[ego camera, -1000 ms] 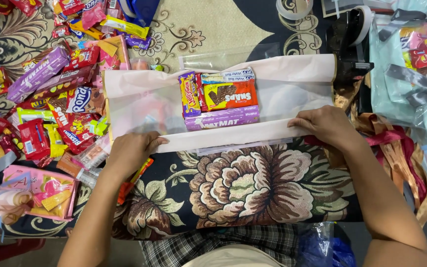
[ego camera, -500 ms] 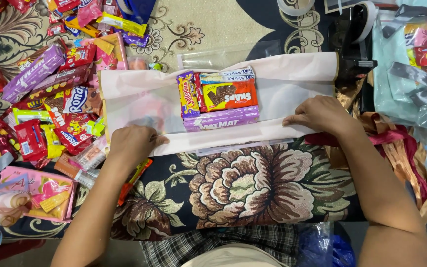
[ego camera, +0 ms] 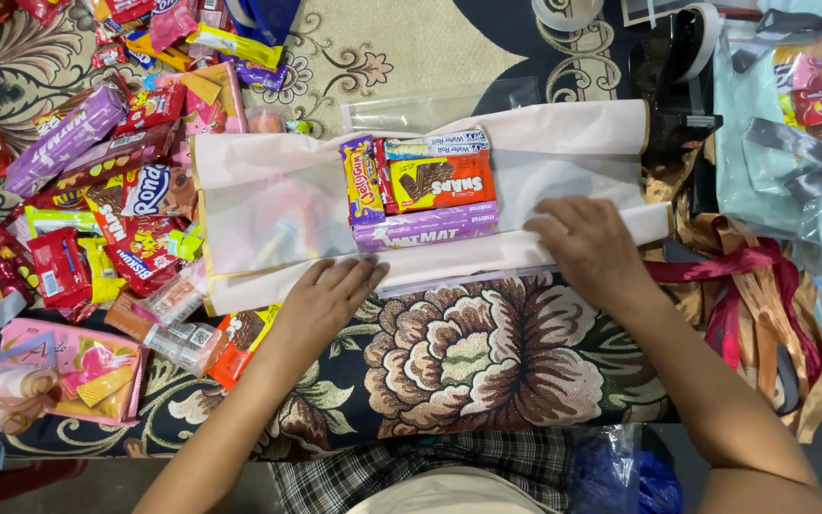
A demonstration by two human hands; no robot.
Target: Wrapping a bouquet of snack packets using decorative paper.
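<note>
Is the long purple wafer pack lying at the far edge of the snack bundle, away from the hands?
No, the purple wafer pack lies along the bundle's near edge, closest to the left hand and right hand.

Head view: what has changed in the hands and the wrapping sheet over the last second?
Both hands slid inward along the sheet's near edge: the left hand from the left part toward the snack packets, the right hand leftward too. The pale wrapping sheet and packets stayed put.

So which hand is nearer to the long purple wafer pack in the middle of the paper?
Left. The left hand lies just below the purple wafer pack's left end; the right hand lies further off, beyond its right end.
</note>
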